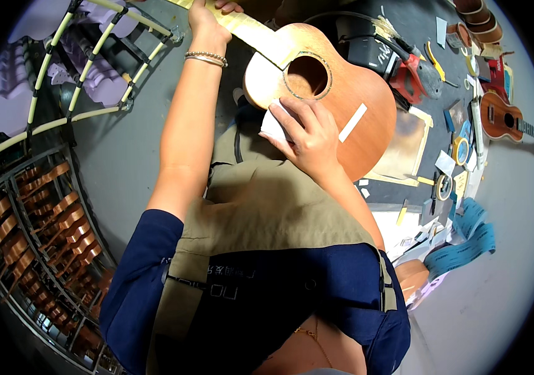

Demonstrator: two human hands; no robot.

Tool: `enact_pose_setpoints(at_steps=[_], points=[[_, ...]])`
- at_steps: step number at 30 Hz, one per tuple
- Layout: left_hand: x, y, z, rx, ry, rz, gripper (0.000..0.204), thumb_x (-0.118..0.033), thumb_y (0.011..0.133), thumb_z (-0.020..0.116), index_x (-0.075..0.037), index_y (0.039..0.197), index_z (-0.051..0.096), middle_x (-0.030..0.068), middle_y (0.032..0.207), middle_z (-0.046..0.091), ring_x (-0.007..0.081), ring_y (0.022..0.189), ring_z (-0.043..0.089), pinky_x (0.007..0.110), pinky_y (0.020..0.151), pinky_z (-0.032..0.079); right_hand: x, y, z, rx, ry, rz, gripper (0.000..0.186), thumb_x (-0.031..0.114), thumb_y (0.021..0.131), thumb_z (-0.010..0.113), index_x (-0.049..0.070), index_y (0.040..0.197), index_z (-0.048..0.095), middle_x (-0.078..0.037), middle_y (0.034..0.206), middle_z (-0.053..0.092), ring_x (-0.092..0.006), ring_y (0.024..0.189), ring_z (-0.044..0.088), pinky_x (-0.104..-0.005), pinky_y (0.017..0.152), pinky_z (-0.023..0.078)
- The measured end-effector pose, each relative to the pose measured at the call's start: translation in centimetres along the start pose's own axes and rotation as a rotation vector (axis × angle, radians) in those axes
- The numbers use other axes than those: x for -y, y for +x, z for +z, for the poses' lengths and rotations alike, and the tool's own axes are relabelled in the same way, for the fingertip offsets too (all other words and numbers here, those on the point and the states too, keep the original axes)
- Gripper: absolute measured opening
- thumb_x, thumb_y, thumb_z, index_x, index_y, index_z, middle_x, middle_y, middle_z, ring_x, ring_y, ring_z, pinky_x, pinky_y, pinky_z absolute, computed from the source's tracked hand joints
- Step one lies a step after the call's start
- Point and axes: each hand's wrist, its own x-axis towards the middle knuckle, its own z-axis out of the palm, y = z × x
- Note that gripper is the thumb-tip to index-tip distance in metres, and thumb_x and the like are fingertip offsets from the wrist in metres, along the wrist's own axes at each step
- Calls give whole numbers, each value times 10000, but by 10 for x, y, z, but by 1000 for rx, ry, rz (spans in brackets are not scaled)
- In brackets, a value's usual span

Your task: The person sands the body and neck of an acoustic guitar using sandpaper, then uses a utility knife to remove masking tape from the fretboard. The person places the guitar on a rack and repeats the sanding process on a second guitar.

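An unfinished brown guitar [367, 90] lies tilted in front of me, with a round, ringed soundhole and a pale strip where a bridge would sit. Yellow masking tape covers its neck [257, 36]. My left hand [207, 22] is wrapped round that taped neck near the top edge of the picture. Between the fingers of my right hand [309, 132] is a white pad [275, 124], pressed against the near side of the guitar body below the soundhole. Whether the pad is paper or cloth I cannot tell.
On the dark bench at right lie a red and grey power tool [417, 78], tape rolls [460, 150], a blue abrasive strip [467, 240] and scraps. A small finished ukulele [501, 117] stands farther right. Racks with purple forms [14, 103] and copper-coloured parts [60, 219] fill the left.
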Motion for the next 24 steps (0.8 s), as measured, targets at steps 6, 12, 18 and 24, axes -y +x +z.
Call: enact_pose_setpoints(at_steps=[6,12,18,24], points=[[5,-30,39,-202,-42,28,383,-433,897,503,-144,691,359,-8,529,343,139,405,333,299,444,360,2,-2,0,45,-111,-79,424,201,643,733,63,1029,626,-54,1078,575,-235,881,524,-344,717,431],[4,-38,48,-186,-11,64,371,-457,895,500,-133,787,356,13,596,347,141,433,334,298,448,356,7,14,8,46,-86,-106,406,157,641,721,63,1025,628,-22,1096,567,-226,907,503,-351,756,426],[3,-34,47,-187,1,85,383,-471,901,482,-134,794,335,17,612,347,139,441,333,289,447,347,4,6,8,72,-103,-149,409,160,633,714,74,1025,636,8,1114,555,-221,913,500,-348,748,418],[5,-32,32,-217,-46,39,376,-469,911,461,-133,813,326,20,631,349,135,444,322,276,444,343,2,-5,3,81,-144,-147,442,165,597,709,86,1027,643,25,1133,554,-209,919,500,-339,753,415]])
